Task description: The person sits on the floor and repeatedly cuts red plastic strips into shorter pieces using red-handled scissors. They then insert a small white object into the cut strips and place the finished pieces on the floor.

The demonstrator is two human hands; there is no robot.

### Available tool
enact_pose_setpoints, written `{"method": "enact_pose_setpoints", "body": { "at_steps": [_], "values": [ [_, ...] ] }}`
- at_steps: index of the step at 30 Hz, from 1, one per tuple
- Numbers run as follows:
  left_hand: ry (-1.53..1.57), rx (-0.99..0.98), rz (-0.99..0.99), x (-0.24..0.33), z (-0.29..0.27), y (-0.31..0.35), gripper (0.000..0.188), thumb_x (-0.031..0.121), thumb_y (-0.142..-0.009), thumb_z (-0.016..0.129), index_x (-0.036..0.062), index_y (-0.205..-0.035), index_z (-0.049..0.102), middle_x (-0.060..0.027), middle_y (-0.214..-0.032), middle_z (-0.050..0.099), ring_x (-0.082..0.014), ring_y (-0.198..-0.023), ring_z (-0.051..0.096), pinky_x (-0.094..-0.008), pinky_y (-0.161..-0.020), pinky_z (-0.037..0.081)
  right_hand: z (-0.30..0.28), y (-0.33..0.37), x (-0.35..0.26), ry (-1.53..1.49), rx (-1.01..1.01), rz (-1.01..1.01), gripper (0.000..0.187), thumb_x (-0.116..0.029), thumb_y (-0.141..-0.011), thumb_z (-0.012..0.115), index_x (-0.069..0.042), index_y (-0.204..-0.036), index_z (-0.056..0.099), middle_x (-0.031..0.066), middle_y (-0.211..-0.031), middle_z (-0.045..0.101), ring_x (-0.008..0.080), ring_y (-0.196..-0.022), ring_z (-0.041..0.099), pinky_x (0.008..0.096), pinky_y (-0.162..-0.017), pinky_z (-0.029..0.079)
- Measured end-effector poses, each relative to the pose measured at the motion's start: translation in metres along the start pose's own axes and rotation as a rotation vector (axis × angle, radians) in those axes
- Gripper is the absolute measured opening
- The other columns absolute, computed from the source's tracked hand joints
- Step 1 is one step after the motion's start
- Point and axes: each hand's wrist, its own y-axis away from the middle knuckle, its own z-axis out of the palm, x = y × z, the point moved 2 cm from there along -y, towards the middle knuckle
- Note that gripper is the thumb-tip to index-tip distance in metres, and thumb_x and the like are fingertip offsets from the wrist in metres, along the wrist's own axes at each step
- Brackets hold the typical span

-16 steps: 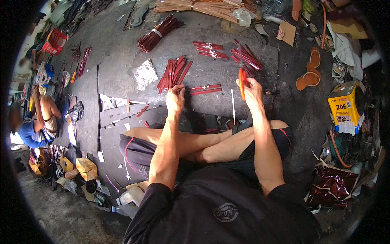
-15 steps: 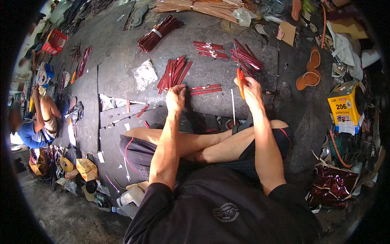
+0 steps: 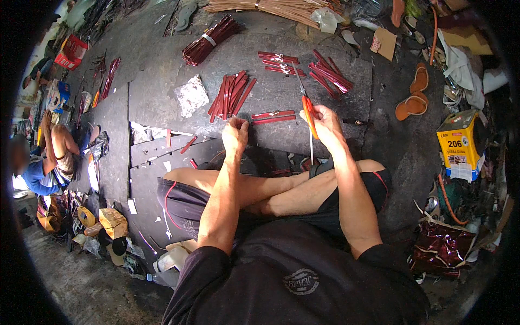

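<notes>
My left hand (image 3: 235, 135) is closed in a pinch just below a fanned pile of dark red glossy strips (image 3: 233, 93); whatever lies between its fingertips is too small to make out. My right hand (image 3: 328, 127) grips orange-handled scissors (image 3: 309, 116), their blades pointing away and slightly left. Between the two hands lies a pair of red strips (image 3: 273, 117) with small shiny metal pieces on them. Farther off are more red strips with metal fittings (image 3: 279, 66), and right of these a loose heap of red strips (image 3: 331, 73).
A tied bundle of dark red strips (image 3: 211, 40) and a clear plastic bag (image 3: 191, 96) lie beyond my left hand. Tan strips (image 3: 265, 5) lie at the far edge. Brown sandals (image 3: 413, 105) and a yellow box (image 3: 460, 143) stand right. Another person (image 3: 46, 168) sits at far left.
The scissors have swung so their blades lean left, and my right hand has dropped slightly nearer me. My left hand has drawn back a little from the strip pile.
</notes>
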Motion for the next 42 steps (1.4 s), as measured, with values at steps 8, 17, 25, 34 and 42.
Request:
{"method": "enact_pose_setpoints", "body": {
  "at_steps": [8, 17, 25, 34, 42],
  "values": [
    [0.003, 0.035, 0.041, -0.002, 0.005, 0.000, 0.017, 0.019, -0.082, 0.068, 0.0032, -0.087, 0.068, -0.0136, -0.082, 0.070, -0.0284, -0.077, 0.068, -0.0380, -0.074, 0.051, -0.002, 0.001, -0.007, -0.103, 0.032, 0.027, 0.036, -0.032, -0.084, 0.075, -0.003, -0.100, 0.062, -0.0034, -0.069, 0.056, 0.0041, -0.055, 0.050, 0.0204, -0.047, 0.039],
    [0.002, 0.038, 0.037, -0.005, 0.007, -0.002, 0.017, 0.019, -0.082, 0.068, 0.0029, -0.088, 0.067, -0.0144, -0.083, 0.070, -0.0292, -0.078, 0.068, -0.0382, -0.075, 0.051, -0.007, 0.004, -0.015, -0.178, 0.147, 0.056, 0.037, -0.034, -0.083, 0.076, -0.004, -0.096, 0.060, -0.0031, -0.067, 0.053, 0.0050, -0.052, 0.049, 0.0207, -0.045, 0.039],
    [0.045, 0.014, 0.040, 0.000, 0.009, -0.003, 0.016, 0.018, -0.084, 0.066, 0.0031, -0.089, 0.067, -0.0141, -0.082, 0.069, -0.0294, -0.079, 0.067, -0.0384, -0.077, 0.051, -0.014, -0.016, 0.020, 0.034, 0.167, 0.011, 0.041, -0.033, -0.082, 0.075, -0.001, -0.105, 0.065, 0.0091, -0.084, 0.069, 0.0175, -0.076, 0.067, 0.0318, -0.066, 0.051],
    [-0.139, 0.026, 0.502, 0.087, 0.040, -0.083, 0.020, 0.018, -0.085, 0.063, 0.0046, -0.100, 0.067, -0.0174, -0.093, 0.066, -0.0353, -0.095, 0.060, -0.0419, -0.088, 0.046, -0.044, 0.000, 0.012, 0.857, 0.274, 0.119, 0.050, -0.011, -0.075, 0.076, -0.004, -0.122, 0.059, 0.0161, -0.115, 0.065, 0.0311, -0.107, 0.063, 0.0400, -0.091, 0.050],
    [-0.344, -0.035, 0.524, 0.092, 0.084, -0.149, 0.029, 0.015, -0.087, 0.058, 0.0086, -0.114, 0.066, -0.0164, -0.102, 0.062, -0.0341, -0.102, 0.057, -0.0439, -0.089, 0.046, -0.050, -0.003, -0.003, 0.893, 0.254, 0.254, 0.043, -0.034, -0.080, 0.072, -0.007, -0.112, 0.065, 0.0175, -0.114, 0.062, 0.0342, -0.110, 0.060, 0.0454, -0.091, 0.050]
  ]
}}
